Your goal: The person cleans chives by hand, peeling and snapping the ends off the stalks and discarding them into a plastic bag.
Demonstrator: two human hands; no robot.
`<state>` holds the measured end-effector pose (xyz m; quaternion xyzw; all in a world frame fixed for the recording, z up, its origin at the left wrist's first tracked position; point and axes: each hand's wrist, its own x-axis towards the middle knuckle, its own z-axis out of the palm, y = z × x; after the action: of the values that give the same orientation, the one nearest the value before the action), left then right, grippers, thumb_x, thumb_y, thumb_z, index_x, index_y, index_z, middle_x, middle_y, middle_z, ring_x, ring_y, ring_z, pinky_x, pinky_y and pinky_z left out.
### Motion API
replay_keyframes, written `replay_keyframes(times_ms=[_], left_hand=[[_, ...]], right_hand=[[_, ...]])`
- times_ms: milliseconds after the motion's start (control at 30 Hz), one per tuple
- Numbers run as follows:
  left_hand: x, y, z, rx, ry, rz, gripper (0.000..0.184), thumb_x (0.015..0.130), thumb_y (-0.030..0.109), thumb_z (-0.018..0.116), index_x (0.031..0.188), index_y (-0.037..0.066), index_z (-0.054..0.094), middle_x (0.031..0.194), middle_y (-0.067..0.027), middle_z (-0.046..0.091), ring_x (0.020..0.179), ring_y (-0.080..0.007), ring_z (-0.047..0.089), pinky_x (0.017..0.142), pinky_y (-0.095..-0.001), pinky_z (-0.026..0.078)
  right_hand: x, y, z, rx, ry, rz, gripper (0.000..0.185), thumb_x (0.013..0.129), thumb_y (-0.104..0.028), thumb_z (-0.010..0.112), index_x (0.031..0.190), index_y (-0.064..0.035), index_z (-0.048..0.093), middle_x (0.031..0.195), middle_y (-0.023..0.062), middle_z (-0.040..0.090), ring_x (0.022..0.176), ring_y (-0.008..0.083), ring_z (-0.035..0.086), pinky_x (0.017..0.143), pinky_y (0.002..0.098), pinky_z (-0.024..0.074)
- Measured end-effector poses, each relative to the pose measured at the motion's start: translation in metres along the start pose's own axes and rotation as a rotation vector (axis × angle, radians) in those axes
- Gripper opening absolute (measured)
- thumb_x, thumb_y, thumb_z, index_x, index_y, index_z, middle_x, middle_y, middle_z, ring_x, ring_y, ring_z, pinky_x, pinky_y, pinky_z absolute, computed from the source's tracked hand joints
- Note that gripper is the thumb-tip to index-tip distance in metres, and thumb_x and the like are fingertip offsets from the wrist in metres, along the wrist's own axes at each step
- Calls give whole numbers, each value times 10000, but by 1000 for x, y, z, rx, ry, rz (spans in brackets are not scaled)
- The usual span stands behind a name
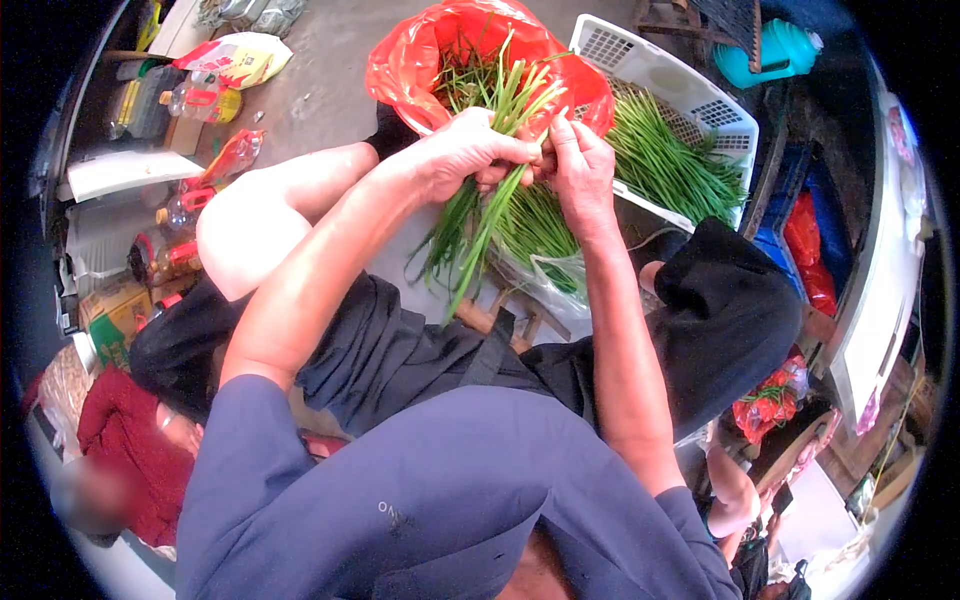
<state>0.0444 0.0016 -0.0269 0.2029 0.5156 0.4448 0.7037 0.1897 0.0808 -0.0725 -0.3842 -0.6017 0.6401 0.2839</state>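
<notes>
A bunch of long green stalks (485, 225) is wrapped in the fingers of my left hand (475, 150), its pale ends pointing up and its leaves hanging down. My right hand (585, 175) is beside it, thumb and fingers pinched at the pale ends; what they hold is too small to name. Just beyond both hands is an open red plastic bag (405, 60) with green and brownish scraps inside. More green stalks (670, 155) lie in a white plastic basket (610, 45) to the right. Below my hands, another pile of stalks (535, 220) rests on clear plastic.
Bottles (205, 100) and packages stand at the left. A person in dark red (135, 450) is at the lower left; another person's arm (730, 480) shows at the lower right. A teal container (780, 55) is at the upper right, near a red bag (805, 250).
</notes>
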Motion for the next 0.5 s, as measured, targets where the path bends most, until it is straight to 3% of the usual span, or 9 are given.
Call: replay_keyframes(times_ms=[167, 267, 500], left_hand=[[-1, 0, -1, -9, -12, -27, 129, 833, 182, 659, 849, 66, 603, 679, -37, 617, 423, -34, 393, 390, -189, 278], [-1, 0, -1, -14, 13, -17, 123, 830, 174, 657, 844, 69, 594, 677, -39, 620, 422, -34, 397, 388, -188, 285], [0, 1, -1, 16, 86, 3, 147, 805, 179, 685, 851, 75, 592, 663, -33, 616, 422, -34, 401, 384, -193, 293]], right_hand=[[3, -7, -4, 241, 39, 146, 279, 952, -254, 520, 787, -39, 588, 644, 14, 579, 508, 61, 500, 470, 208, 415], [9, 0, -9, 331, 158, 166, 257, 944, -237, 540, 808, -24, 586, 665, 26, 590, 508, 65, 505, 483, 207, 434], [8, -4, -4, 400, 81, 140, 234, 902, -235, 622, 848, -7, 611, 727, 37, 622, 531, 67, 527, 510, 211, 445]])
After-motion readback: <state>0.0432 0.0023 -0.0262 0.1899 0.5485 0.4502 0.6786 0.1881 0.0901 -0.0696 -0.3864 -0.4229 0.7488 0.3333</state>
